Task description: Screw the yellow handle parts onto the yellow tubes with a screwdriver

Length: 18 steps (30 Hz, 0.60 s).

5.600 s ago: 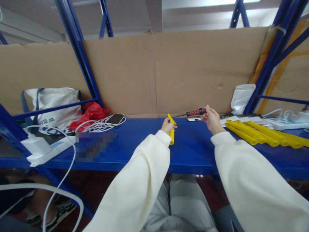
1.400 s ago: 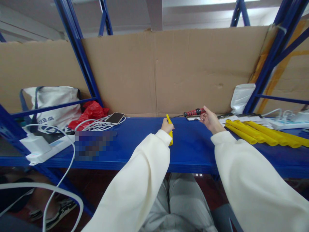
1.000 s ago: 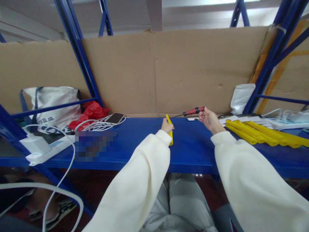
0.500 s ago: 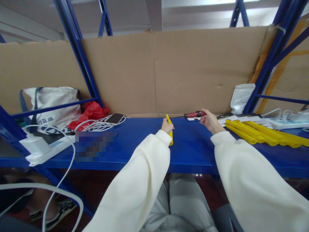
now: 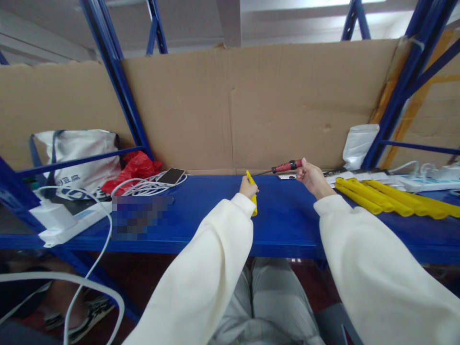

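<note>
A cardboard wall (image 5: 287, 96) rises beyond both hands. Below it, a blue table (image 5: 287, 215) runs beneath them, from the near side of the hands to the wall. Blue posts stand beyond, one (image 5: 131, 105) well to the left hand's left, one (image 5: 419, 81) to the right hand's right.

Well to the left hand's left, by the wall, sits a white tote (image 5: 89, 151). Just right of the right hand and its cuff, yellow tubes (image 5: 391, 199) lie side by side; papers (image 5: 375, 177) lie behind them. Far left of the left hand, nearer the wearer, is a power strip (image 5: 77, 224). A crumpled red bag (image 5: 138, 164) rests between tote and left hand, a white pouch (image 5: 359, 143) beyond the right hand, to its right. A looped cord (image 5: 143, 188) lies left of the left hand; a pixelated patch in front of it cannot be read.

The right hand (image 5: 312, 178) grips a red-and-black screwdriver (image 5: 287, 166) by its handle end, shaft pointing toward the left hand (image 5: 247, 188). That hand is closed around a yellow piece (image 5: 255, 207), tilted and partly covered by fingers. The shaft's tip is hidden; whether it touches the piece, I cannot tell. A phone (image 5: 172, 176) lies on the cord.
</note>
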Available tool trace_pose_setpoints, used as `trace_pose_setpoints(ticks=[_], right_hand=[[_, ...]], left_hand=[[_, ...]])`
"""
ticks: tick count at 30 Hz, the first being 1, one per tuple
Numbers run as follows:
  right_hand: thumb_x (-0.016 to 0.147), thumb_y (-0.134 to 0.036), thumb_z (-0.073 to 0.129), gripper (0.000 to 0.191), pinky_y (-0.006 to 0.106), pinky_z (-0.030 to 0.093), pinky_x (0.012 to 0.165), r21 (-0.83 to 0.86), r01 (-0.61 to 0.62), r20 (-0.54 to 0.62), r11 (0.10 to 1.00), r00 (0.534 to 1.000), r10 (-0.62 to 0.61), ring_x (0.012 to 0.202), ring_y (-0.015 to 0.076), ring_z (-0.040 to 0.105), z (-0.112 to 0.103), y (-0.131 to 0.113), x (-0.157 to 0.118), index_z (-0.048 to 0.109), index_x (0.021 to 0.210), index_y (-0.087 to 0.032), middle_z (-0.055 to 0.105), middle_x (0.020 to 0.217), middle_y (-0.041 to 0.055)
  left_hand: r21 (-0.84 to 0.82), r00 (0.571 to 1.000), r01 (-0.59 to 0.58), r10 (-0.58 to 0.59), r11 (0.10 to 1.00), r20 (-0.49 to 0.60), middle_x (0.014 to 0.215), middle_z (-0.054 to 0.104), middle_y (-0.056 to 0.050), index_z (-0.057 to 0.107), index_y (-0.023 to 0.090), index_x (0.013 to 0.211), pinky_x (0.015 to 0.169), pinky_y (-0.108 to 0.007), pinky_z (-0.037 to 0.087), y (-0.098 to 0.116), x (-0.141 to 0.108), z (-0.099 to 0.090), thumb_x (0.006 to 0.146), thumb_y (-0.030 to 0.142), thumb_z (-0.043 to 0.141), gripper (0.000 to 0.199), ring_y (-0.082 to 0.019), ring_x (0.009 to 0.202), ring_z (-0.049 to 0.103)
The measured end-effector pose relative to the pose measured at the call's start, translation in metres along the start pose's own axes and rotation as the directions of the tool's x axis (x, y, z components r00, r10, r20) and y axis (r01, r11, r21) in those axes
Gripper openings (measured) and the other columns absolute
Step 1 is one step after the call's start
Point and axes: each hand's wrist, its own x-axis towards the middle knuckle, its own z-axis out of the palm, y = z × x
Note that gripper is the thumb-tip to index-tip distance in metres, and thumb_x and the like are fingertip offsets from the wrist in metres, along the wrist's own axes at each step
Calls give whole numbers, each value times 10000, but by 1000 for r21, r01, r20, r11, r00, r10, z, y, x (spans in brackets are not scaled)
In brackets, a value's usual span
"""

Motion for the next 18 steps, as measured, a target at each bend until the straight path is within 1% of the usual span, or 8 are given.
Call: trace_pose_setpoints(ticks=[3,5,8,10,13,15,18], right_hand=[[781,-566,826,602,175,360,374,-5,16,3,1000,1000,-16,377,70,370,-1,3,2,347,640,-229,346,429,-96],[768,-578,831,631,173,353,366,-1,15,2,1000,1000,-15,375,66,357,-1,3,2,320,638,-232,337,426,-99],[758,-576,844,637,167,340,354,7,4,-17,1000,1000,-3,374,63,365,0,3,1,318,646,-235,358,420,-99],[745,-547,868,628,161,334,349,13,-4,-44,1000,999,5,371,62,369,1,3,1,330,653,-237,359,412,-105],[733,-447,902,598,158,339,346,26,-3,-102,1000,995,5,368,62,371,2,6,2,346,656,-241,353,399,-111],[738,-387,898,570,163,345,340,49,17,-136,999,991,-10,362,66,372,1,8,4,353,656,-245,356,392,-110],[764,-351,852,526,181,345,323,102,57,-191,993,981,-37,340,77,360,-1,9,8,345,666,-254,331,379,-114]], left_hand=[[-12,1000,4,-4,1000,4,1055,712,-109,441,141,1403,521,-196,456,1,-1,0,745,-67,588,706,-166,754,713],[-17,1000,2,-2,1000,2,1075,711,-114,445,145,1399,516,-193,456,1,-2,0,744,-66,589,703,-166,759,717],[-16,1000,-1,1,1000,12,1108,708,-121,435,147,1415,500,-187,439,2,-2,0,744,-81,571,721,-159,758,714],[-13,1000,1,-1,1000,22,1122,708,-124,428,148,1426,494,-183,430,2,-3,0,744,-86,567,734,-155,757,712],[-19,1000,6,-5,1000,28,1143,704,-120,434,165,1422,494,-175,434,3,-4,1,742,-71,584,736,-152,765,716],[-24,999,3,-2,1000,32,1151,701,-113,442,179,1416,498,-171,441,2,-5,2,737,-63,591,735,-151,773,717],[-20,999,-9,10,1000,53,1129,706,-113,440,167,1428,505,-176,446,1,-3,2,732,-75,582,750,-152,774,713]])
